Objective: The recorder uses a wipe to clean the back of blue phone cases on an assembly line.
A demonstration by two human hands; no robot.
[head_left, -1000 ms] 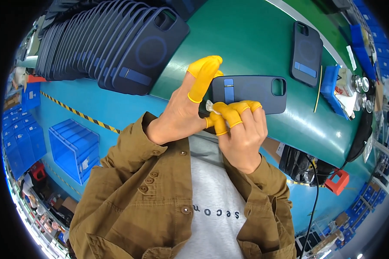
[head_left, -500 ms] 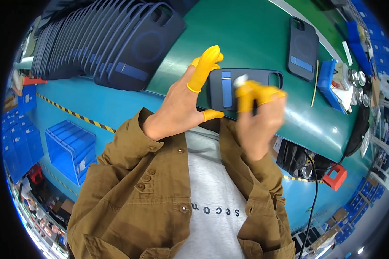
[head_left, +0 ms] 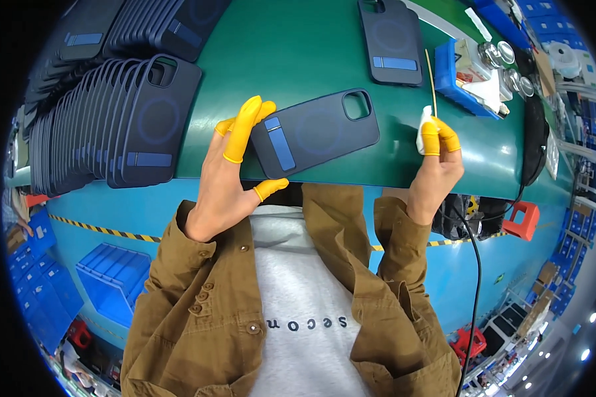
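Observation:
A dark blue phone case point(head_left: 319, 132) with a blue strap-like stand lies slightly tilted at the middle of the green table's near edge. My left hand point(head_left: 228, 175), in yellow finger cots, grips its left end, with the thumb at the near corner and the fingers at the far one. To the right, apart from the case, my right hand point(head_left: 437, 173) pinches a small crumpled white wipe point(head_left: 422, 132) between fingers in yellow cots. The case's camera cutout faces right. Whether it touches the table all along is hard to tell.
Rows of similar upright cases point(head_left: 93, 126) fill the table's left. Another case point(head_left: 392, 43) lies at the far side. A thin stick point(head_left: 431, 76) rests beside a blue bin point(head_left: 449, 78) with bottles and metal-lidded jars. A black cable point(head_left: 477, 264) hangs over the right edge.
My right hand has moved off the case to the right, carrying the white wipe. The case has turned, its right end swinging away from me, with my left hand now at its end. The view has shifted.

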